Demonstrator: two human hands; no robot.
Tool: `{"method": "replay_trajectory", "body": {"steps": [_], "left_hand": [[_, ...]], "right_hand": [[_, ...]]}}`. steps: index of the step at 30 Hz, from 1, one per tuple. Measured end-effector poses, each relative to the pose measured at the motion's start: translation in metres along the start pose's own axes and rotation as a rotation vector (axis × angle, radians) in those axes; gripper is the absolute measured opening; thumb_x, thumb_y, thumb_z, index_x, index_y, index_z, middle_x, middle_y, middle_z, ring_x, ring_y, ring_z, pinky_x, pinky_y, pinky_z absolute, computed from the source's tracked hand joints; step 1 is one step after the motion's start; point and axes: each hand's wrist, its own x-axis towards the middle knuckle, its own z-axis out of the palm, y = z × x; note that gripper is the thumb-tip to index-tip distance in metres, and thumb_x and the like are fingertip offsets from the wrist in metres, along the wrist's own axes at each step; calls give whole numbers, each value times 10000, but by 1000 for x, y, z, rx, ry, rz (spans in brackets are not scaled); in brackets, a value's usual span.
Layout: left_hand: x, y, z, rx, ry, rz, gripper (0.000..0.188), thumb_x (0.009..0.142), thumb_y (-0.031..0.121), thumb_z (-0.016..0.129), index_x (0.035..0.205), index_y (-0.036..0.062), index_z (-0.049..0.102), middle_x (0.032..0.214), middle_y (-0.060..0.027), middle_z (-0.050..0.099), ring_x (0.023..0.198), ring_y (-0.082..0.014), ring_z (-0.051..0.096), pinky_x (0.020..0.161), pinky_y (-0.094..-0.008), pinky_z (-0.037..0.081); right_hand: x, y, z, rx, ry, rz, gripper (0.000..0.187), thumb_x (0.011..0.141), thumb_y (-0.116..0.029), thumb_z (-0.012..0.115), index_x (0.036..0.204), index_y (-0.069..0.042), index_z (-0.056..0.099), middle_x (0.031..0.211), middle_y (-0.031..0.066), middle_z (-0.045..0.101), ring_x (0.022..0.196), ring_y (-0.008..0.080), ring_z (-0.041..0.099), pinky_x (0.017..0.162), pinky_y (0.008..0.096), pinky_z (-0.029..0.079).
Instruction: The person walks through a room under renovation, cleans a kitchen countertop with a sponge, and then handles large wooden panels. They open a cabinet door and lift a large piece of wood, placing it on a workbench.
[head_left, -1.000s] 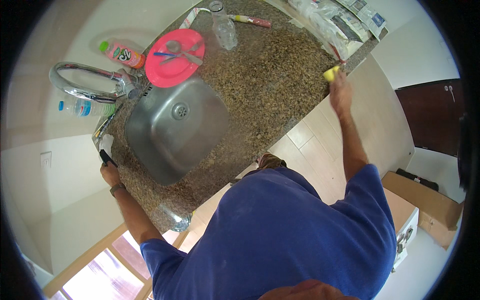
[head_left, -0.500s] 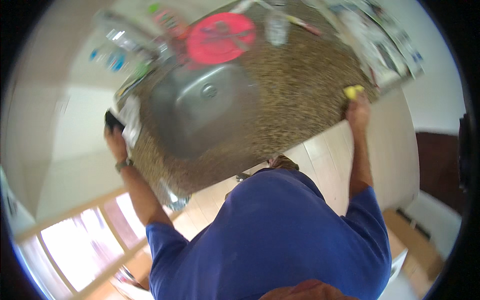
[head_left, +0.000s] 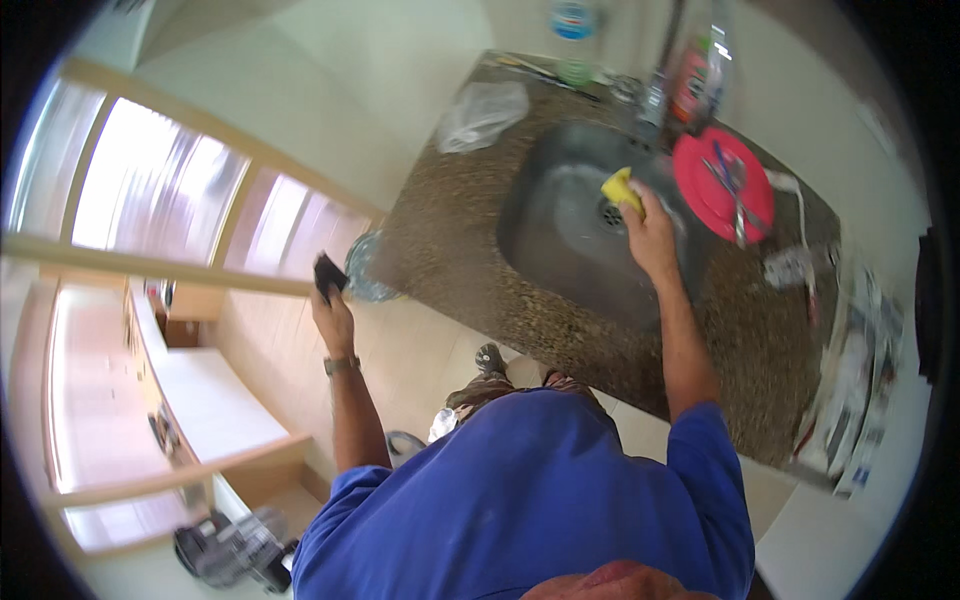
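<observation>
My right hand (head_left: 652,235) reaches over the steel sink (head_left: 545,235) and grips a yellow sponge (head_left: 622,188) above the drain. Off the left edge of the granite counter (head_left: 450,235), over the floor, my left hand (head_left: 335,322) is closed around a small black object (head_left: 327,274) whose kind I cannot make out. A pink-red plate (head_left: 697,185) with cutlery (head_left: 735,180) on it rests at the right rim of the sink. The faucet (head_left: 654,105) rises behind the basin.
A crumpled white plastic bag (head_left: 485,115) lies at the counter's far left. Bottles (head_left: 690,88) stand along the back wall. Newspapers (head_left: 850,395) cover the right end. Below the left counter edge is a bluish clear container (head_left: 371,268); windows (head_left: 160,180) are at left.
My view and body have turned left. The right hand has brought the sponge from the counter's right end to over the sink. My left hand, still holding the black object, has left the counter.
</observation>
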Motion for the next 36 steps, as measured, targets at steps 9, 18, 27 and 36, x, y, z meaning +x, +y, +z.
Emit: {"method": "replay_trajectory", "body": {"steps": [9, 18, 27, 36], "left_hand": [[-351, -182, -89, 457, -119, -1003, 333, 790, 244, 478, 964, -17, 589, 930, -277, 594, 899, -442, 556, 793, -468, 441], [-542, -198, -61, 276, -226, -1667, 320, 791, 187, 451, 973, -17, 617, 971, -244, 616, 951, -375, 590, 796, -433, 465], [-340, -319, -97, 214, -135, -1248, 367, 770, 255, 460, 964, -20, 606, 932, -273, 603, 884, -397, 596, 776, -445, 462], [-271, -358, -170, 25, -42, -1079, 349, 779, 182, 447, 1061, 5, 551, 998, -257, 590, 968, -389, 555, 842, -420, 431]], "right_hand": [[193, 64, 84, -995, 86, -407, 479, 840, -357, 557, 1253, -126, 487, 1253, 176, 483, 1144, 374, 456, 964, 460, 348], [203, 86, 99, -952, -135, -339, 548, 865, -314, 536, 1303, -23, 383, 1263, 256, 432, 1168, 386, 421, 989, 433, 330], [73, -21, 133, -219, -290, -100, 403, 926, -220, 443, 1251, 18, 447, 1193, 195, 532, 1047, 250, 544, 887, 330, 416], [-76, -181, 289, 147, -406, -184, 283, 928, -138, 454, 1143, 30, 530, 1020, 133, 624, 910, 201, 601, 798, 296, 471]]}}
